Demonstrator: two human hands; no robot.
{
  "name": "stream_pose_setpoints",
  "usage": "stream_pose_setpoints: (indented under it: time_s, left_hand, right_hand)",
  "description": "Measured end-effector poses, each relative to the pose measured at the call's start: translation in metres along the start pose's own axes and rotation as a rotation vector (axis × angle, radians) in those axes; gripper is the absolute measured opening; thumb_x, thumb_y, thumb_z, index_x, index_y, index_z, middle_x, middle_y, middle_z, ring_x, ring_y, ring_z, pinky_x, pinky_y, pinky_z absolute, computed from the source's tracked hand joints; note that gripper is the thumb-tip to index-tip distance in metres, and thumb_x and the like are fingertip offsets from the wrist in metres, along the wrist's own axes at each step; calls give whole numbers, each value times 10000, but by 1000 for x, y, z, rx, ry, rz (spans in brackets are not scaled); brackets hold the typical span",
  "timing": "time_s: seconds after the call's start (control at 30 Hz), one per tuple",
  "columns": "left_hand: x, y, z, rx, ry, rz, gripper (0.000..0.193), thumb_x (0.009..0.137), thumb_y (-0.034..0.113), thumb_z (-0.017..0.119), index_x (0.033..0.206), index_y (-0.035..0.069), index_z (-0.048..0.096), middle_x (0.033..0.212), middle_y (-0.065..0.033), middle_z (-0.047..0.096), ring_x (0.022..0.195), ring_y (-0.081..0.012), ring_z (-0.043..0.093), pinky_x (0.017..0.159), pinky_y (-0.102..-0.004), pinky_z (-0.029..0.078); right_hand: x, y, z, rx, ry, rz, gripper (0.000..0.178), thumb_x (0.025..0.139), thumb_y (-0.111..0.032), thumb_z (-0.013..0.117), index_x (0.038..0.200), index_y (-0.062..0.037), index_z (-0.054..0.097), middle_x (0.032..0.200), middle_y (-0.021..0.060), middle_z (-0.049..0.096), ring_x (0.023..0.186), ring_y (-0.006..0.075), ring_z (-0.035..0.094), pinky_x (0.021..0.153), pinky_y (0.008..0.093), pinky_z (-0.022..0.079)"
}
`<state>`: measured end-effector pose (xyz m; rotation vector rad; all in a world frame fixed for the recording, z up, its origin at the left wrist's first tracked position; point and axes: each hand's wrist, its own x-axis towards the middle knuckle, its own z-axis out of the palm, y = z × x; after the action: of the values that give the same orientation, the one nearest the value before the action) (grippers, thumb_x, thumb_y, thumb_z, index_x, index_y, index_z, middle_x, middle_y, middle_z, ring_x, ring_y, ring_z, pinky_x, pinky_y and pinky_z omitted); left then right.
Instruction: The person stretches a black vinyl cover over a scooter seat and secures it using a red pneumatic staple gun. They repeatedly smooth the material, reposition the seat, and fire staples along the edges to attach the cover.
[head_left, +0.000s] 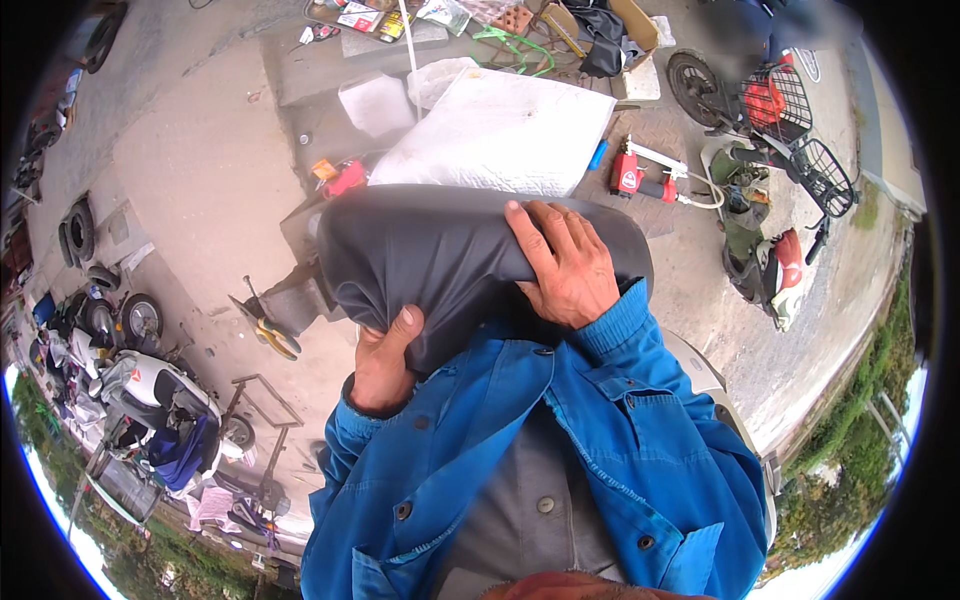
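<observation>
Seat cover [440, 250], dark vinyl: soft, pliable, slick-looking, light. Left hand [385, 365] pinches its gathered edge; right hand [565, 265] fingers together, pressing top.

Beyond my seat lies a white woven sack [500, 130]; farther off, small colourful flat packets [360, 17] sit on the ground.
</observation>
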<state>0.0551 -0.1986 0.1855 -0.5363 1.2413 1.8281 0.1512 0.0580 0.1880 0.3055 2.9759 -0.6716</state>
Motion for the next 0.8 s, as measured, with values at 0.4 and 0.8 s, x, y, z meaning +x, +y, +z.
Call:
stream_pose_setpoints:
  time_s: [0.4, 0.8]
  left_hand:
    - [4, -7, 45, -244, 131, 17, 603, 910, 219, 775, 1435, -6, 580, 1335, -200, 688, 1191, -336, 709, 1054, -477, 591]
    - [26, -8, 31, -71, -42, 62, 533, 958, 96, 777, 1435, -39, 582, 1331, -151, 701, 1145, -247, 702, 1017, -357, 569]
  right_hand:
    - [35, 19, 0, 21, -48, 65, 758, 839, -286, 839, 1476, -21, 526, 1340, 242, 657, 1166, 459, 678, 989, 510, 570]
    - [55, 40, 1, 66, -84, 51, 775, 870, -371, 851, 1515, -108, 510, 1296, 230, 688, 1106, 483, 698, 938, 507, 589]
